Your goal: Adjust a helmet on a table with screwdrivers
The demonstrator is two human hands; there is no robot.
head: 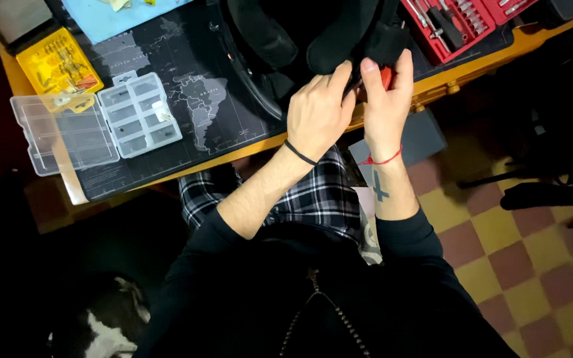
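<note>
A black padded object (339,33), like a large headset with curved parts, lies on the dark map-printed desk mat (187,99). My left hand (318,109) presses its fingers against the object's lower edge. My right hand (387,93) grips the same black part, and a small red piece (386,77), perhaps a tool handle, shows between its fingers. Both hands sit together at the desk's front edge. What the fingers do underneath is hidden.
A clear plastic compartment box (139,114) with open lid (61,132) lies at the left. A yellow bit case (58,63) sits behind it. A red tool set (455,23) is at the back right. The orange desk edge (445,76) borders a checkered floor (518,265).
</note>
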